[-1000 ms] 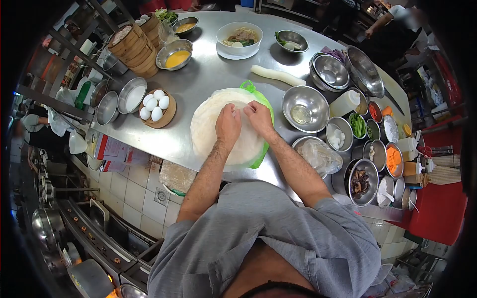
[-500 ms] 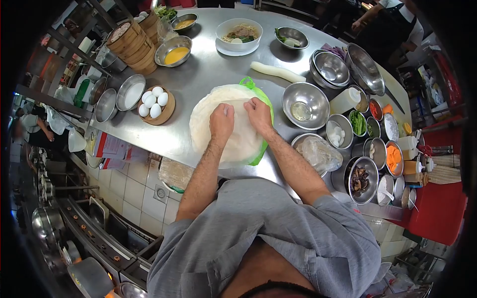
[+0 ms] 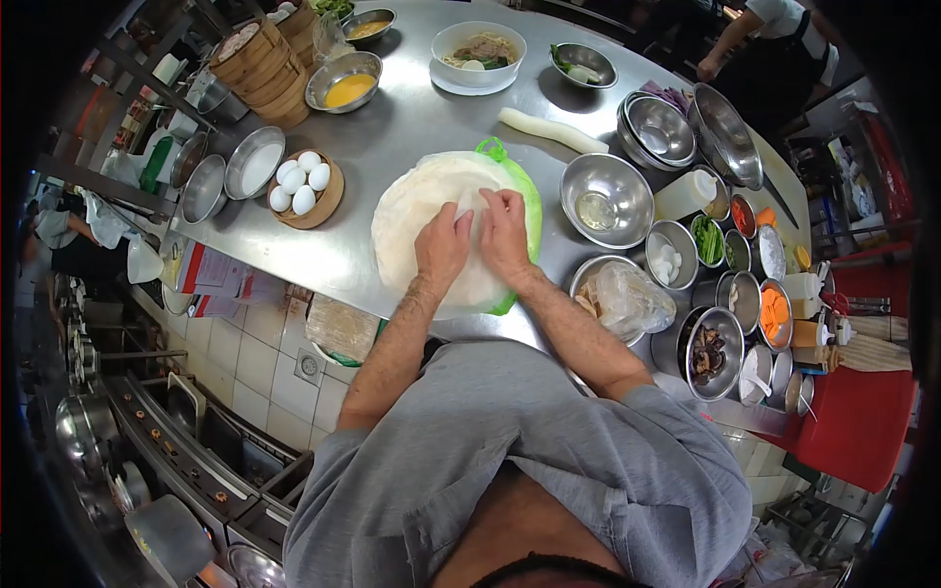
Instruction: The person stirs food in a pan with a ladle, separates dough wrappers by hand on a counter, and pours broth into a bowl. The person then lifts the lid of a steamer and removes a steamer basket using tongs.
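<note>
A broad silver-grey metal table (image 3: pixel 338 255), glossy with white glare, spreads beneath the left hand (image 3: pixel 444 245) and the right hand (image 3: pixel 504 237). Nearer the body, left of the left hand, lies a floor of pale square tiles (image 3: pixel 259 361) with a square drain cover (image 3: pixel 310 367). Farther left stand a long, dark metal stove (image 3: pixel 179 463) with knobs and a grey, barred metal rack (image 3: pixel 108 193). Well right of the right hand is a smooth, bright red panel (image 3: pixel 855 421).

At twelve o'clock stands a round white bowl (image 3: pixel 495 78) of noodles (image 3: pixel 485 44), with a round steel bowl (image 3: pixel 343 67) of yellow liquid (image 3: pixel 349 91) at eleven and a round wooden tray (image 3: pixel 336 188) of white eggs (image 3: pixel 291 176) at ten. A round steel bowl of orange slices (image 3: pixel 774 308) sits at three. A long dark stove (image 3: pixel 181 461) lies at eight.
</note>
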A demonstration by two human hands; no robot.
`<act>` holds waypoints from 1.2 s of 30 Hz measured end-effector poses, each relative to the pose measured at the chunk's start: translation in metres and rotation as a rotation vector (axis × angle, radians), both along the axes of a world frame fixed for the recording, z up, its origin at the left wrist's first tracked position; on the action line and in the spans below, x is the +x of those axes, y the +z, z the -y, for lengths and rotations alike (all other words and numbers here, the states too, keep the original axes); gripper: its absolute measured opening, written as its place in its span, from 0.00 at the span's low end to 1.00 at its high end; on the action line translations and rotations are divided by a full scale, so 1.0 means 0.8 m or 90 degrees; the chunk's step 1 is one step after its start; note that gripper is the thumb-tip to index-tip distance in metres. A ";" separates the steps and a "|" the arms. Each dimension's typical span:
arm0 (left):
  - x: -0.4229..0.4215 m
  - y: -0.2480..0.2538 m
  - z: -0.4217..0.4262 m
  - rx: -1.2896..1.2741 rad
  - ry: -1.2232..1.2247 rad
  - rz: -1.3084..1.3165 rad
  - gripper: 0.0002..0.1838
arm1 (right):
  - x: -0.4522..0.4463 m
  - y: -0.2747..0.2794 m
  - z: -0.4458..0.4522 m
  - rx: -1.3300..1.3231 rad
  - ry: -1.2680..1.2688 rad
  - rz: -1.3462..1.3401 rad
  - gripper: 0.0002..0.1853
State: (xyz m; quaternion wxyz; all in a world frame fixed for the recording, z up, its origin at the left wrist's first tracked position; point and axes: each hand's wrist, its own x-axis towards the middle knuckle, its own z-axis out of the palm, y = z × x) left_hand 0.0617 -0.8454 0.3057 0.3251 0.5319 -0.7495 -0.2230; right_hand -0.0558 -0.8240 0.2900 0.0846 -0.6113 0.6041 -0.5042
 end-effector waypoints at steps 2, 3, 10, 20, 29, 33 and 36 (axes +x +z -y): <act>-0.001 0.004 0.003 -0.006 -0.002 0.010 0.13 | 0.000 -0.011 -0.004 0.013 0.004 -0.052 0.19; 0.004 0.005 0.006 0.007 -0.004 0.021 0.13 | 0.001 -0.014 -0.006 0.026 0.009 -0.102 0.20; 0.062 -0.003 0.045 0.084 0.005 -0.062 0.15 | 0.001 -0.016 -0.005 0.043 0.004 -0.150 0.22; 0.094 -0.010 0.015 0.253 -0.151 -0.052 0.16 | -0.027 0.005 -0.016 0.194 -0.174 -0.078 0.17; 0.020 0.006 -0.008 0.133 0.085 -0.205 0.16 | -0.035 0.032 0.026 0.083 -0.139 -0.132 0.16; 0.005 -0.008 -0.003 0.050 0.138 -0.095 0.18 | -0.003 0.005 -0.011 0.051 -0.047 -0.160 0.19; 0.016 -0.004 0.006 0.031 0.084 -0.041 0.17 | 0.007 -0.016 -0.031 0.052 -0.020 -0.226 0.20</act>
